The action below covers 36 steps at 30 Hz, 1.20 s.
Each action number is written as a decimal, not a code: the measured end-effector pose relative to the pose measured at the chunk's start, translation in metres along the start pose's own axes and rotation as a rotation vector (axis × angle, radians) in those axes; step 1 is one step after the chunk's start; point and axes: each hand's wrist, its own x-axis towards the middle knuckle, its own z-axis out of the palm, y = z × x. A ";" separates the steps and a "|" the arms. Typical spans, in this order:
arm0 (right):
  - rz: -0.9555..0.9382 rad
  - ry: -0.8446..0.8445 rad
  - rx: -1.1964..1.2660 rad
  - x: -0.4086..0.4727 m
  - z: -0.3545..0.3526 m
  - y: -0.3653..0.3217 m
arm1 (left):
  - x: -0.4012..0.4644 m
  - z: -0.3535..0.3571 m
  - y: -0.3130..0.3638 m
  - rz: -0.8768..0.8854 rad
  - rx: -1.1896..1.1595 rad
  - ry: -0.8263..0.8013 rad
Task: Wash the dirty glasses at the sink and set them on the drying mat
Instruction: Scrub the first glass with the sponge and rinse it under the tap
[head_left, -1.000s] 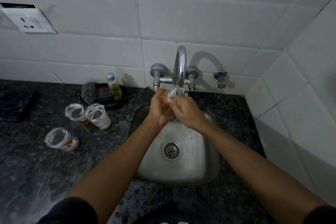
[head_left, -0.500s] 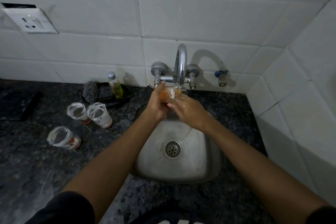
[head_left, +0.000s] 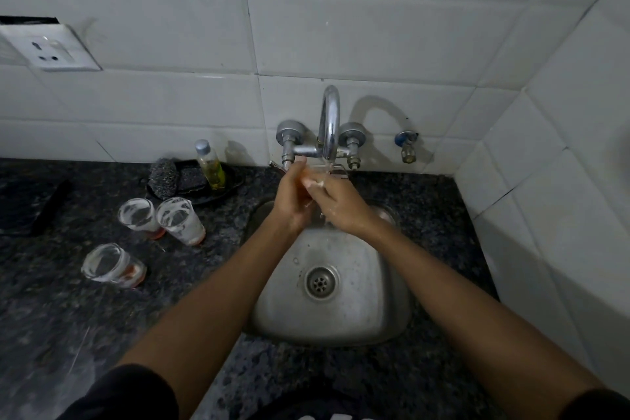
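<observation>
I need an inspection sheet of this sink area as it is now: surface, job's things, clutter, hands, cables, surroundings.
Surface: dark speckled counter around a steel sink.
Job's things: one glass under the running tap; three soapy glasses on the left.
Clutter: oil bottle and scrubber on a dark tray.
Hands: left hand and right hand hold the glass.
Cables: nothing seen.
Surroundings: white wall tiles, wall socket.
</observation>
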 end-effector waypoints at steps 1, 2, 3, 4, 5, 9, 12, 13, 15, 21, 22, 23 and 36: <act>-0.033 0.008 -0.077 0.002 -0.002 0.000 | -0.001 0.001 0.000 -0.023 -0.015 -0.016; -0.081 -0.010 -0.230 0.001 -0.006 0.001 | -0.002 0.002 0.003 -0.044 -0.022 -0.051; -0.135 -0.053 -0.392 0.001 -0.010 0.004 | 0.000 0.001 0.005 -0.059 -0.004 -0.077; -0.172 -0.095 -0.518 0.000 -0.015 0.007 | 0.001 0.001 0.007 -0.061 0.031 -0.077; -0.206 -0.097 -0.532 0.000 -0.018 0.012 | 0.003 0.001 0.008 -0.053 0.061 -0.062; -0.054 0.013 -0.012 -0.001 -0.007 0.004 | 0.006 0.004 0.004 0.025 0.021 -0.011; -0.085 0.064 -0.121 0.005 -0.006 0.002 | 0.003 0.008 0.002 0.011 -0.015 -0.034; -0.138 0.035 -0.292 0.004 -0.007 0.007 | 0.003 0.009 0.004 -0.027 0.001 -0.058; -0.177 -0.048 -0.582 0.001 -0.012 0.015 | 0.005 0.009 0.008 -0.075 0.029 -0.069; 0.159 0.000 0.137 0.005 0.001 0.007 | 0.003 0.009 0.002 0.012 0.058 0.021; 0.157 -0.002 0.107 0.007 0.000 0.006 | 0.002 0.009 0.001 -0.004 0.038 0.013; 0.072 0.002 0.008 0.007 -0.002 0.005 | 0.002 0.007 0.001 -0.030 0.025 -0.008; -0.107 0.009 -0.334 -0.001 -0.004 0.015 | 0.001 0.005 0.003 -0.036 -0.002 -0.034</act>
